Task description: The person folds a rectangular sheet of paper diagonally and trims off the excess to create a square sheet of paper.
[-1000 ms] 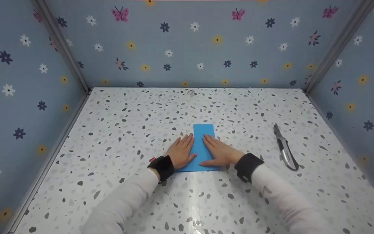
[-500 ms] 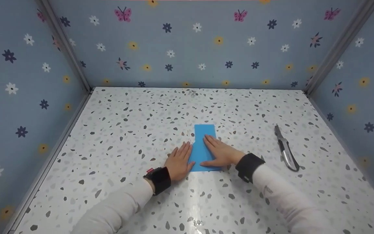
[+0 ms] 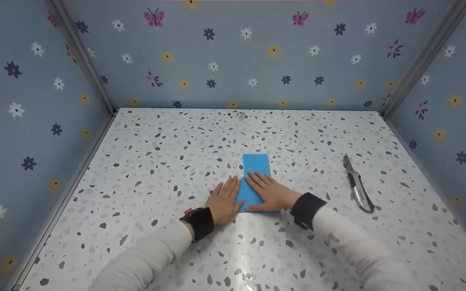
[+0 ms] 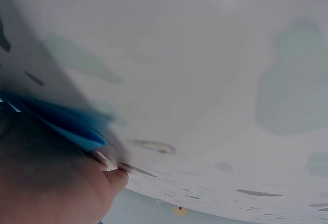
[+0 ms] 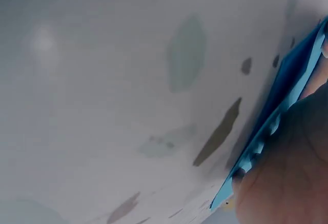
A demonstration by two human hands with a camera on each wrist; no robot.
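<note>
A sheet of blue paper (image 3: 256, 162), folded, lies on the table in the middle of the head view. My left hand (image 3: 223, 203) rests flat at its left edge, fingers straight and pointing away from me, thumb over the lower part. Across the paper's lower right part lies my right hand (image 3: 270, 193), palm down with straight fingers, hiding much of it. In the left wrist view, a fold of the blue paper (image 4: 64, 124) shows beside the hand. Layers of the blue paper (image 5: 287, 88) stand slightly apart under the palm in the right wrist view.
A utility knife (image 3: 358, 186) with a silver and black handle lies to the right of my right hand. The speckled white table (image 3: 168, 137) is bounded by blue flowered panels (image 3: 233, 52) at the back and both sides.
My left hand has slid left and slightly toward me, off most of the paper. My right hand has shifted a little left and toward me across it. The knife stays put.
</note>
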